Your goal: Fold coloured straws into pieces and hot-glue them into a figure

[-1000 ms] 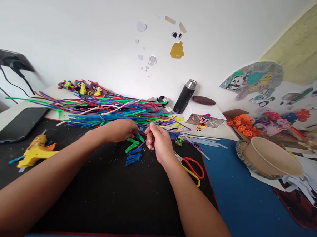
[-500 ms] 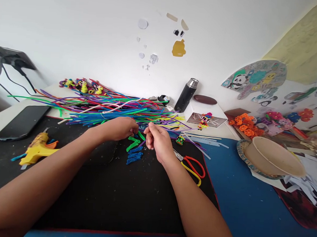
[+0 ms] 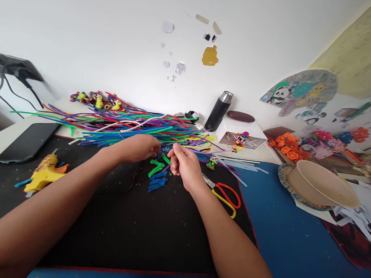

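Observation:
My left hand (image 3: 142,147) is closed, fingers bent downward, just in front of a long heap of coloured pipe cleaners (image 3: 126,129). Whatever its fingertips pinch is hidden. To its right my right hand (image 3: 184,164) is also closed, thumb pressed against the curled fingers; I cannot make out what lies between them. Between and below the hands are short green pipe cleaner pieces (image 3: 155,170) and, nearer me, a row of short blue pipe cleaner pieces (image 3: 157,182) on the black mat (image 3: 154,233). Scissors (image 3: 224,196) with red and yellow handles rest beside my right wrist.
A yellow glue gun (image 3: 43,174) and a phone (image 3: 28,143) lie at the left. Toward the back stand a black flask (image 3: 219,111) and a small pipe cleaner figure (image 3: 240,141). Bowls (image 3: 321,185) sit at the right. A small green figure (image 3: 211,163) lies near the scissors.
My left hand has lifted slightly, up and away from the green pieces. My right hand stays almost in place. The whole view has shifted very slightly.

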A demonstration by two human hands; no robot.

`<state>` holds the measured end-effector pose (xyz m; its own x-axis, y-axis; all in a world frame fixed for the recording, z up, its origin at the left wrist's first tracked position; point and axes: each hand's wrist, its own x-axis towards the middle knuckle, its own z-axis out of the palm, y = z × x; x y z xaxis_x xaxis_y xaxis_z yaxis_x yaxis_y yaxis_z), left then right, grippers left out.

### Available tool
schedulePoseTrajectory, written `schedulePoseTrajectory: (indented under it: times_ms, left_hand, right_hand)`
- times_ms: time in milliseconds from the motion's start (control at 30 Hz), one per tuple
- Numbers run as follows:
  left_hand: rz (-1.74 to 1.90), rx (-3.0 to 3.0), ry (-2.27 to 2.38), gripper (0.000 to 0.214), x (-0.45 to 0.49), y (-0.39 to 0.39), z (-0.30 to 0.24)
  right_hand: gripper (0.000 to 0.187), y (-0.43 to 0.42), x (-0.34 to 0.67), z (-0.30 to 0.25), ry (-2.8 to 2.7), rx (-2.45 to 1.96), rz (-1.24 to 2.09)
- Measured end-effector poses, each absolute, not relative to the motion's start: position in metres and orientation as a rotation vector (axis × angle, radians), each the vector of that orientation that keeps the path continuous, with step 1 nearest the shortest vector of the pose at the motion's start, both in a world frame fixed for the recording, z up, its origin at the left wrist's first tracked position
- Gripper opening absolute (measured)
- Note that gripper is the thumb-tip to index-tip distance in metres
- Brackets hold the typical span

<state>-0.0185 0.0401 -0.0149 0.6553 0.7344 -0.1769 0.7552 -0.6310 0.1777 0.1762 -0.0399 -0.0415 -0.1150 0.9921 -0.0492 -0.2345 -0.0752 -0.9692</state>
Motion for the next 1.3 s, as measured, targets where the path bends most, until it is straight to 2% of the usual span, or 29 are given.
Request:
schedulePoseTrajectory:
  times_ms: [367,833,1100,1300]
  left_hand:
    - [-0.194,2.535,1.115,0.01,-0.013,0.02,0.008]
    - [-0.235,2.45,1.011,0.009,-0.009,0.011,0.013]
    - [-0.292,2.458,1.1,0.012,-0.013,0.016,0.015]
    - [-0.343,2.501,1.277,0.022,-0.03,0.03,0.017]
  right_hand:
    - [0.053,-0.041,0.175,-0.041,-1.073,-1.028,1.438]
    - [0.053,-0.042,0.174,-0.04,-1.084,-1.026,1.446]
    - [0.053,-0.042,0.174,-0.04,-1.104,-1.028,1.45]
    - [0.054,-0.042,0.174,-0.041,-1.11,-1.029,1.454]
